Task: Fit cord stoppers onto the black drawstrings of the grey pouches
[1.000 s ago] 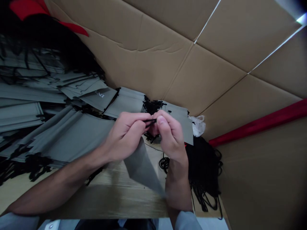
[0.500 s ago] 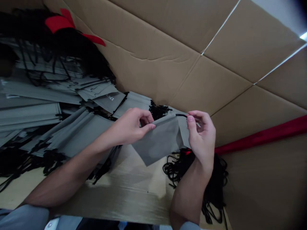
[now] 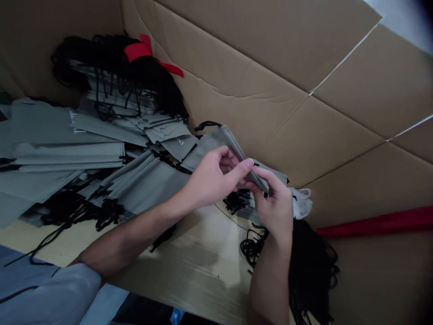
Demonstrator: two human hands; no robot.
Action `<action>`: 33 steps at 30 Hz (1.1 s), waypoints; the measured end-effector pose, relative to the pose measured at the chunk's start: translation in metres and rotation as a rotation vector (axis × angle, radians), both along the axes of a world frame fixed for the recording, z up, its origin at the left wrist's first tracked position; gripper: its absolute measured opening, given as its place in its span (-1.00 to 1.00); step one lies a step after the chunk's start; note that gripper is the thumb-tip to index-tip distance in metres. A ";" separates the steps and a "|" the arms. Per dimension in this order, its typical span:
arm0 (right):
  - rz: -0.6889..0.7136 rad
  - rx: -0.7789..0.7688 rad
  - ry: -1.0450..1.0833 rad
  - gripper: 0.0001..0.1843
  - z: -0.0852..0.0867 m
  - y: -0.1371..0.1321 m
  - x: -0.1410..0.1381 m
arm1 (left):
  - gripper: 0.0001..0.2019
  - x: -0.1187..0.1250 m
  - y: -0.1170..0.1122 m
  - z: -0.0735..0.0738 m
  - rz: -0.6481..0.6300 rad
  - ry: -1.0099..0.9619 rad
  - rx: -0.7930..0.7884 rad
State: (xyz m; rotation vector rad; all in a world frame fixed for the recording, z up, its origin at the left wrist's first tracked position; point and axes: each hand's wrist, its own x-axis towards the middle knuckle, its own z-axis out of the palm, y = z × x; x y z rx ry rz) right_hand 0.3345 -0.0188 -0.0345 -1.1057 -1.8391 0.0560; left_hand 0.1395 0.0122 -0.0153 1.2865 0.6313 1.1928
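Both my hands hold one grey fabric pouch [image 3: 216, 141] up above the table, in the middle of the view. My left hand [image 3: 216, 180] pinches its lower edge with thumb and fingers closed. My right hand [image 3: 275, 203] grips the same edge a little further right, fingers curled round the fabric. A black drawstring loop [image 3: 207, 123] sticks out of the pouch's upper left end. A heap of similar grey pouches [image 3: 101, 149] with black cords lies to the left.
Brown cardboard walls [image 3: 270, 81] rise behind and to the right. A bundle of black cords [image 3: 311, 266] lies under my right wrist, with a white plastic scrap [image 3: 301, 203] beside it. More cords with a red band [image 3: 137, 50] sit on a pouch stack at the back left. A red strip [image 3: 375, 223] runs along the right.
My hands have come together again on the pouch, and it is now turned edge-on and raised to the left. The black cord has been drawn through and shows at the far end. The view shifted left.
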 end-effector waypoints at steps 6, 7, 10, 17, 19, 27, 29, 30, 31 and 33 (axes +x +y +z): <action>-0.107 -0.127 0.294 -0.82 -0.010 0.012 0.006 | -0.71 -0.022 -0.037 0.018 -0.135 0.364 0.430; -0.122 -0.143 0.316 -0.80 -0.013 0.018 0.004 | -0.72 -0.024 -0.042 0.020 -0.190 0.393 0.483; -0.156 -0.191 0.335 -0.85 -0.022 0.045 -0.012 | -0.73 -0.031 -0.051 0.023 -0.368 0.500 0.613; 0.048 -0.365 0.279 -0.87 -0.024 0.125 -0.063 | -0.75 -0.050 -0.061 0.032 -0.756 0.889 0.955; 0.109 -0.391 0.260 -0.84 -0.022 0.143 -0.074 | -0.72 -0.052 -0.063 0.032 -0.806 0.906 0.925; 0.133 -0.549 0.517 -0.89 -0.021 0.157 -0.089 | -0.56 -0.045 -0.058 0.024 -0.858 0.913 0.894; 0.183 -0.618 0.571 -0.86 -0.022 0.146 -0.086 | -0.55 -0.045 -0.058 0.025 -0.829 0.897 0.856; 0.198 -0.630 0.587 -0.82 -0.022 0.140 -0.084 | -0.57 -0.046 -0.058 0.026 -0.795 0.882 0.844; 0.203 -0.622 0.597 -0.76 -0.021 0.133 -0.082 | -0.60 -0.046 -0.058 0.026 -0.755 0.865 0.839; 0.176 -0.549 0.616 -0.67 -0.018 0.120 -0.079 | -0.68 -0.045 -0.059 0.024 -0.737 0.833 0.840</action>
